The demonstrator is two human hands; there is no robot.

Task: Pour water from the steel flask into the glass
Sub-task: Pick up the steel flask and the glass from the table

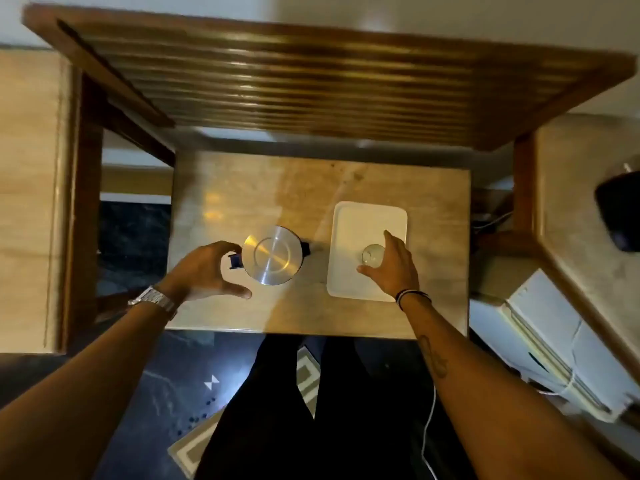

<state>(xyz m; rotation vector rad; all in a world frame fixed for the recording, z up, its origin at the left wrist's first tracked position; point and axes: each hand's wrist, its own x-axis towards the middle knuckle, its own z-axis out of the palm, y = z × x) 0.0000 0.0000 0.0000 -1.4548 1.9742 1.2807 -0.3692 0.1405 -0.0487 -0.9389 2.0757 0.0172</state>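
Observation:
Seen from straight above, the steel flask (pixel 272 255) stands upright on the small marble-topped table (pixel 242 188), its round lid shining and a dark handle on its left side. My left hand (pixel 204 271) is curled open just left of the flask, fingers near the handle but not closed on it. To the right, a small clear glass (pixel 372 254) stands upright on a white rectangular tray (pixel 356 220). My right hand (pixel 394 265) wraps around the glass from the right, thumb and fingers touching its sides.
A wooden slatted shelf (pixel 311 81) overhangs the back of the table. Wooden frame posts stand at left (pixel 83 202) and right (pixel 523 188). A dark object (pixel 620 213) lies on the right counter. White appliances (pixel 554 341) and a cable sit lower right.

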